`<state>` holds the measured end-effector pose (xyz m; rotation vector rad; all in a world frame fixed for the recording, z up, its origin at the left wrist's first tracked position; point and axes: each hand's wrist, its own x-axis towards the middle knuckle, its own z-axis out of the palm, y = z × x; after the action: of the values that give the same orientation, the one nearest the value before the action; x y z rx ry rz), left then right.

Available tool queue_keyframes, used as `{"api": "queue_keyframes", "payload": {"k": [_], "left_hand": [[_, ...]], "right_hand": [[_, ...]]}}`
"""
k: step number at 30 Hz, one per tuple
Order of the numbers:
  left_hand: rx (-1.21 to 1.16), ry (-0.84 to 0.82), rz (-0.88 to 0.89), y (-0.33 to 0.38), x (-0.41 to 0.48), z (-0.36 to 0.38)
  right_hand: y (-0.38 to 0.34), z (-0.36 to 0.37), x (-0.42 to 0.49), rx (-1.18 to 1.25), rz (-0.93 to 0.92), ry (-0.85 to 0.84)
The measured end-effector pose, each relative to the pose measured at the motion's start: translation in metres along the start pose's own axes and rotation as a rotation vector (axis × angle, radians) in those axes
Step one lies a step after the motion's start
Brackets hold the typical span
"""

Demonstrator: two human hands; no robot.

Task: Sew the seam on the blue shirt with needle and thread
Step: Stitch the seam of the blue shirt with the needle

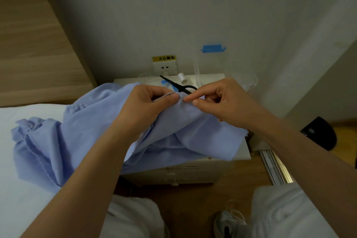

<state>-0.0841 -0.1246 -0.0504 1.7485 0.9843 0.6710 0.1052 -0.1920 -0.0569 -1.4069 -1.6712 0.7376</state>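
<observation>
The light blue shirt (81, 133) drapes from the bed over the white nightstand. My left hand (146, 102) pinches a fold of its edge between thumb and fingers, holding it raised. Just to its right, my right hand (220, 100) pinches a thin silver needle (185, 99) between thumb and forefinger, the needle's tip at the fabric by my left thumb. The thread is too fine to make out.
Black scissors (178, 85) and a white thread spool (181, 77) lie on the nightstand (245, 150) behind my hands. A wall socket (165, 68) with a yellow label sits above. The bed (21, 189) is at left, a clear container (241, 75) at right, my knees below.
</observation>
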Motion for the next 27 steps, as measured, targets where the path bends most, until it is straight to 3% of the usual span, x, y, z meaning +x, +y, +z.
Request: {"api": "queue_keyframes", "payload": {"k": [10, 15, 27], "left_hand": [[0.202, 0.01, 0.111, 0.0, 0.001, 0.001], [0.246, 0.053, 0.156, -0.003, 0.001, 0.0], [0.197, 0.095, 0.066, -0.003, 0.002, -0.002]], "right_hand": [[-0.003, 0.004, 0.001, -0.025, 0.167, -0.135], [-0.004, 0.005, 0.0, -0.007, 0.177, -0.083], [-0.004, 0.007, 0.002, 0.068, 0.152, -0.028]]}}
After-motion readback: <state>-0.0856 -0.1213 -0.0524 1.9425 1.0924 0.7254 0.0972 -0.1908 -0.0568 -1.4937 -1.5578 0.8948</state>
